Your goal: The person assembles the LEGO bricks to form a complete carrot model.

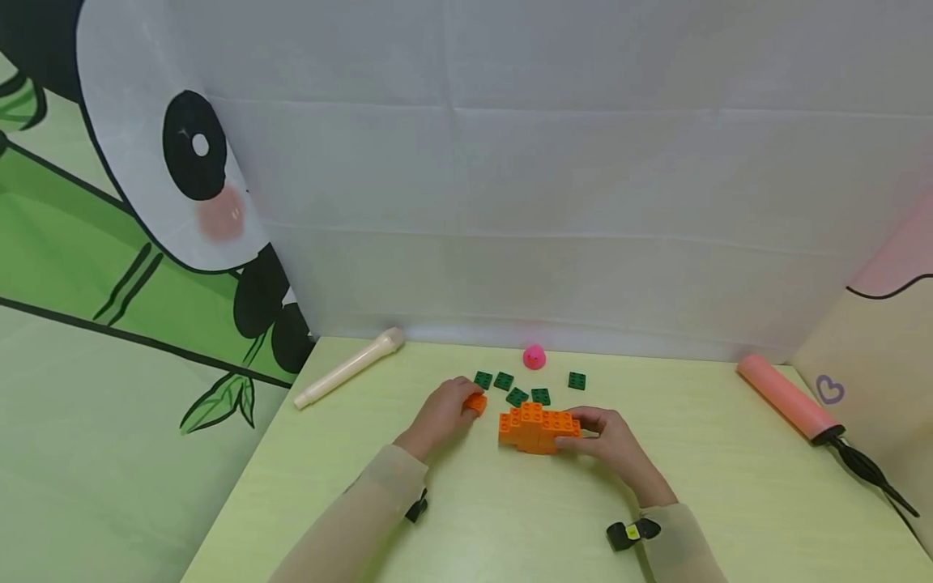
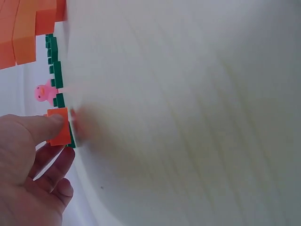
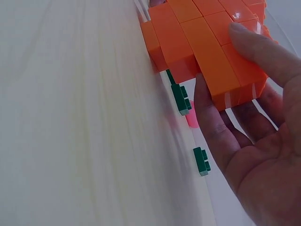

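My left hand [image 1: 446,411] pinches a small orange building brick [image 1: 476,403] between thumb and fingers, left of the other bricks. In the left wrist view that orange brick [image 2: 58,126] is under the thumb, with a green one partly hidden behind it. With my right hand [image 1: 611,441] I grip the right end of a stepped block of joined orange bricks [image 1: 535,429]. The right wrist view shows the thumb across the face of this orange block [image 3: 207,47] and the fingers around its end. Several loose green bricks [image 1: 540,396] lie just beyond the block.
A small pink duck [image 1: 534,357] stands behind the green bricks. To the left lies a cream-coloured stick [image 1: 350,368] with a thicker end. A salmon-coloured cylinder with a black handle [image 1: 790,401] lies at the right. White cloth [image 1: 554,202] hangs behind the table [image 1: 510,526].
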